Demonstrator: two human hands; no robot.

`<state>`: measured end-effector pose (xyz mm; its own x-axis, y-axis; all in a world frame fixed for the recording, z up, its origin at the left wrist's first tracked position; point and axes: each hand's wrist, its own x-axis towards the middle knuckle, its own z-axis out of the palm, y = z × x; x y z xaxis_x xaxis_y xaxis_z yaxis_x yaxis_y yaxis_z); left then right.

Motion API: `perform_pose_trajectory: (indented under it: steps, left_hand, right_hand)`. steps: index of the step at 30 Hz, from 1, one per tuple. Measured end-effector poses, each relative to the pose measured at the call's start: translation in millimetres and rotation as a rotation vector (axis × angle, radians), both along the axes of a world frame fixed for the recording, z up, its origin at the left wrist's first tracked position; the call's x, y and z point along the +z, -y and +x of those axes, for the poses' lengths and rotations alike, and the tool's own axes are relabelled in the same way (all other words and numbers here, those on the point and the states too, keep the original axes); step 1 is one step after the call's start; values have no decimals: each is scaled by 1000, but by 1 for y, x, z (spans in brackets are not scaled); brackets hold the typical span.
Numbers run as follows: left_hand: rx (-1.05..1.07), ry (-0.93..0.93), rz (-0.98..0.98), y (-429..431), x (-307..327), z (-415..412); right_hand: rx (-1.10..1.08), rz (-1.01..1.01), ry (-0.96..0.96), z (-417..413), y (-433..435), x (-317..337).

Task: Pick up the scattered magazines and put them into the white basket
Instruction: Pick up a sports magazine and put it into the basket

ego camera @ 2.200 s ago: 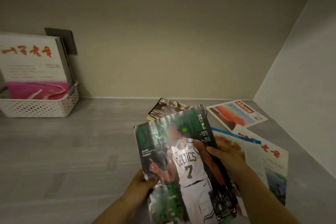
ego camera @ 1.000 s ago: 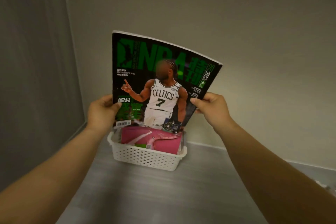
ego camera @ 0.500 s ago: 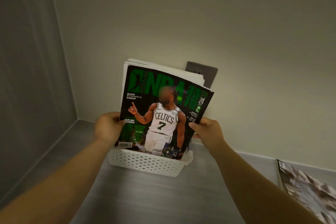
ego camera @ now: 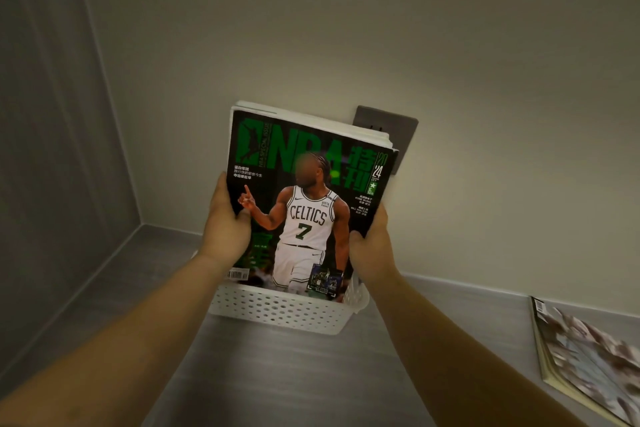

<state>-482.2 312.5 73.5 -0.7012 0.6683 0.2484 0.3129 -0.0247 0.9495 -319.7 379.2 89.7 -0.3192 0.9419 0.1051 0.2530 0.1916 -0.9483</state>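
Grey wood-grain covers the surface point(ego camera: 277, 374), which runs back to a plain beige wall and meets a darker panel at the far left corner. At the back edge, left of centre, sits the white basket point(ego camera: 277, 312), and the basketball magazine point(ego camera: 308, 204) stands upright in it, its bottom edge down behind the perforated front wall. White-edged magazines point(ego camera: 311, 121) already filed lean behind it against the wall, partly covering a dark wall socket point(ego camera: 391, 125).

Each side of the cover is pinched: the left hand point(ego camera: 227, 222) wraps the left edge with the thumb on the front, the right hand point(ego camera: 372, 246) grips the lower right edge likewise.

To finish well, I would press the magazine flat against the stack behind, check the bottom edge sits on the basket floor, then loosen one hand at a time so it cannot flop forward.

Readable on the cover: "NBA" in large green letters, "CELTICS" and "7" on the white jersey, "24" near the top right, a barcode at lower left. Smaller lines are too fine to read.

Another magazine point(ego camera: 588, 357) lies flat by the right edge, blurred.
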Motion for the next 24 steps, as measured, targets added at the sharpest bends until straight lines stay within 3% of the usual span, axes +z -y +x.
perform_pose_trajectory:
  steps: [9, 16, 21, 24]
  left_hand:
    - [-40, 141, -8, -2, 0, -12]
    - [-67, 174, -31, -4, 0, -16]
    - [-136, 31, -82, 4, 9, -14]
    - [35, -52, -166, 16, 10, -3]
  right_hand:
    - [22, -123, -107, -11, -2, 4]
    - [81, -112, -74, -3, -4, 6]
    - [124, -190, -3, 13, -4, 6]
    - [81, -193, 87, 36, -1, -3]
